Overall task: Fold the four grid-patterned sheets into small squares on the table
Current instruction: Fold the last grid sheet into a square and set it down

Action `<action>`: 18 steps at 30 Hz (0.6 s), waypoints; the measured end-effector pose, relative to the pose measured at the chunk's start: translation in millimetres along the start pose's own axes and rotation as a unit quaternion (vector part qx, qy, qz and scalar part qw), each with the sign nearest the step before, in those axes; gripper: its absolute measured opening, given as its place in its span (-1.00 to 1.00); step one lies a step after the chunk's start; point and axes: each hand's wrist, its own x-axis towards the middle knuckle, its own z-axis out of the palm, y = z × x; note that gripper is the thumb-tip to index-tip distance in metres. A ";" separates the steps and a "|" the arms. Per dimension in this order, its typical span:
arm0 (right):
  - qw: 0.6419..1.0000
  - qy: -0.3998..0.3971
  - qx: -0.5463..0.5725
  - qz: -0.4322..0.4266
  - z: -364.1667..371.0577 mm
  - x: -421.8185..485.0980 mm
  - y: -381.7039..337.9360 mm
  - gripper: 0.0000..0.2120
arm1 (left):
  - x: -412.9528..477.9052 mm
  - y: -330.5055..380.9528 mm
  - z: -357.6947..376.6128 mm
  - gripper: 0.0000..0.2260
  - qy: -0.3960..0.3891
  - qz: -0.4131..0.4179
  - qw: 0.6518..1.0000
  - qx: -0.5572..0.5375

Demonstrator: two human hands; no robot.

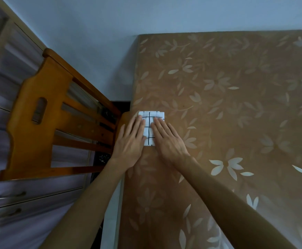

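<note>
A white sheet with black grid lines [149,121], folded into a small rectangle, lies near the left edge of the table [236,114]. My left hand [130,142] rests flat on its left part, fingers together and stretched out. My right hand [168,139] lies flat on its right part, fingers pointing up-left. Both palms press down on the sheet and cover much of it; a strip of grid shows between them and along the far edge. No other grid sheets are visible.
The table carries a brown cloth with pale leaf and flower prints. A wooden chair [44,114] stands close to the table's left edge. Purple drawers with metal handles [10,196] are at the far left. A pale blue wall [92,42] is behind.
</note>
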 end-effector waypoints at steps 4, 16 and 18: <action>1.000 -0.013 0.019 0.007 1.0 21.6 -1.6 -0.36 | 15.7 -11.9 -1.5 -0.43 -0.015 0.005 1.000 0.001; 0.990 0.034 0.026 0.135 4.8 -1.1 -12.1 -0.46 | 8.2 -2.4 -3.0 -0.48 0.007 0.040 0.999 -0.034; 0.992 0.033 0.015 0.123 5.2 6.4 -15.5 -0.48 | 8.5 -5.9 -4.3 -0.47 -0.002 0.030 0.999 -0.024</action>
